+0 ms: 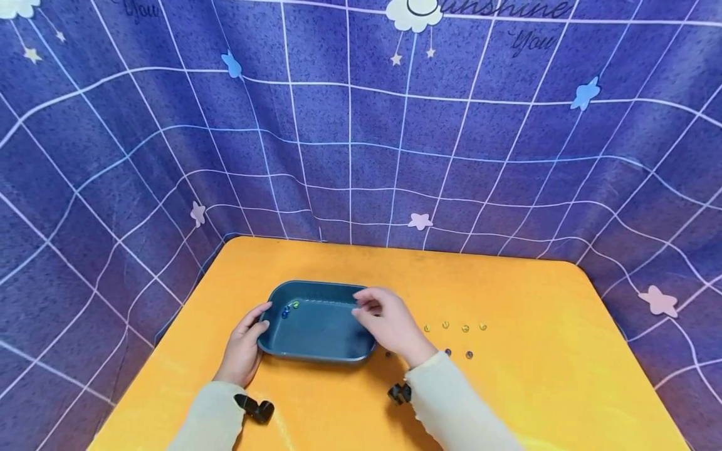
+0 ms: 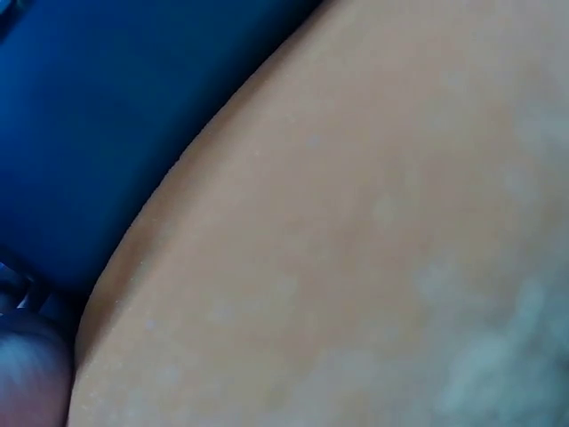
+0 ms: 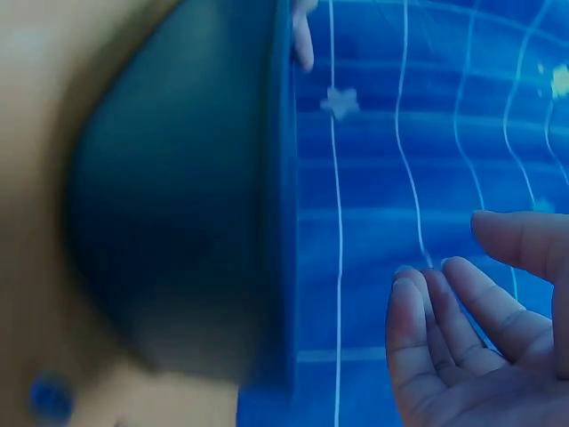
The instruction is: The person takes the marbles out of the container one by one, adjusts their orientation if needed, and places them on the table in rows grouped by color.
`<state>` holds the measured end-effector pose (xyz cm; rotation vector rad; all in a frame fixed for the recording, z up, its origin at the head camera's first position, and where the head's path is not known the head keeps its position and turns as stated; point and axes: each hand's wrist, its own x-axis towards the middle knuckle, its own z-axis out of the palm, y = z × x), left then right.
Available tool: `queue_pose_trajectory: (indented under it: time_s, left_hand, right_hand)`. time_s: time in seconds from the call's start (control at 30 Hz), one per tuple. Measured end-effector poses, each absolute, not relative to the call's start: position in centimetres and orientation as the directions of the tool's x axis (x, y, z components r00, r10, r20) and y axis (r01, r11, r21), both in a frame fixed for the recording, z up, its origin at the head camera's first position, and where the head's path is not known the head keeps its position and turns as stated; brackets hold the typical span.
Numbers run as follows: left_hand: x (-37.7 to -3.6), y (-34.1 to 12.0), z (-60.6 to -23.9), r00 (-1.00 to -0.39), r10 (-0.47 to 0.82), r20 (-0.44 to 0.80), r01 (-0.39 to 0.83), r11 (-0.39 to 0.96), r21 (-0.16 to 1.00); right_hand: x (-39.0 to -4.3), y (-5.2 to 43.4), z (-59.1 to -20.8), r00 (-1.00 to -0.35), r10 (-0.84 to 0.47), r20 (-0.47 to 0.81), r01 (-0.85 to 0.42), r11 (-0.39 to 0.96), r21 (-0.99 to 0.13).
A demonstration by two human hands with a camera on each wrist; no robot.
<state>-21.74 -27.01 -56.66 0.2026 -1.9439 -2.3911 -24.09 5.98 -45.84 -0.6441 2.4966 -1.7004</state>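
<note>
The tray (image 1: 316, 332), a dark blue-green rectangular dish with rounded corners, sits near the middle of the orange table (image 1: 507, 401), a little toward the near left. Behind the table hangs a purple backdrop (image 1: 361, 125) with a white grid, stars and clouds.

The left hand (image 1: 244, 351) rests against the tray's left end, thumb and fingers curled onto its rim, so it grips the tray and steadies it. The right hand (image 1: 386, 319) hovers over the tray's right rim with its fingers bent loosely together; the right wrist view shows those fingers (image 3: 462, 311) slack and apart from the tray wall (image 3: 178, 222), holding nothing that can be seen.

Two small beads (image 1: 290, 308), one blue and one green, lie inside the tray near its far left corner. More beads lie loose on the table to the right of the tray: a row of four yellowish ones (image 1: 454, 326), and a few darker ones (image 1: 458, 353) nearer the person, one of them just beside the right wrist.

To do this step well, I would judge that the left hand should keep the tray pressed flat so it does not slide, and the right hand should release or pick up only over the tray's floor, low down, so that round beads do not bounce over the shallow rim.
</note>
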Motion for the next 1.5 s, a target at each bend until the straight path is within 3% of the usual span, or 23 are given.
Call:
queue_pose_trajectory:
  time_s: [0.5, 0.83, 1.2, 1.5]
  left_hand:
    - [-21.7, -27.2, -56.7, -0.990, -0.122, -0.070, -0.045, -0.200, 0.979]
    - [-21.5, -27.3, -56.7, -0.991, -0.111, -0.077, -0.054, -0.198, 0.979]
    - [-21.5, -27.3, -56.7, -0.993, -0.105, -0.048, -0.023, -0.228, 0.973]
    - [-21.7, -26.9, -56.7, -0.994, -0.103, -0.044, -0.019, -0.232, 0.973]
  right_hand:
    - [-26.2, -2.4, -43.7, -0.854, -0.516, 0.066, -0.316, 0.412, -0.854]
    - [-28.6, -5.9, -45.4, -0.853, -0.522, -0.032, -0.316, 0.563, -0.764]
    - [-29.2, -8.6, -47.0, -0.866, -0.491, -0.090, -0.265, 0.605, -0.751]
    - [-29.5, -9.3, -49.7, -0.893, -0.443, -0.083, -0.276, 0.683, -0.676]
